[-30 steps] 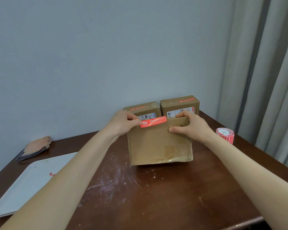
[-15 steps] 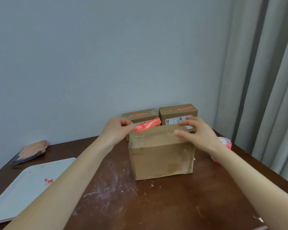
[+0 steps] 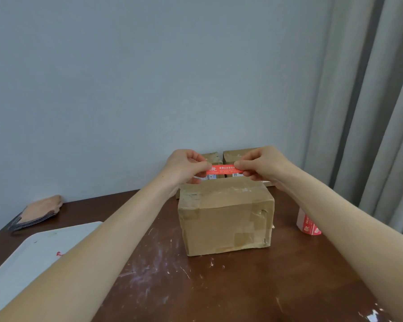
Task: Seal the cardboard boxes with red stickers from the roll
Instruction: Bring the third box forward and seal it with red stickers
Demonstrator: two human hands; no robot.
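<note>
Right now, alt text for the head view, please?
The left hand and right hand pinch a red sticker by its ends, held level above the cardboard box on the table. The sticker roll stands right of the box.

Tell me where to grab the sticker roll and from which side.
Take the sticker roll by its curved side wall, grip coming from the near side. It seems to stand on end, wall facing the camera over bare table; the right forearm hides its top.

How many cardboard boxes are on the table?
3. A large box stands in front; a left rear box and a right rear box sit side by side behind it, both partly hidden.
</note>
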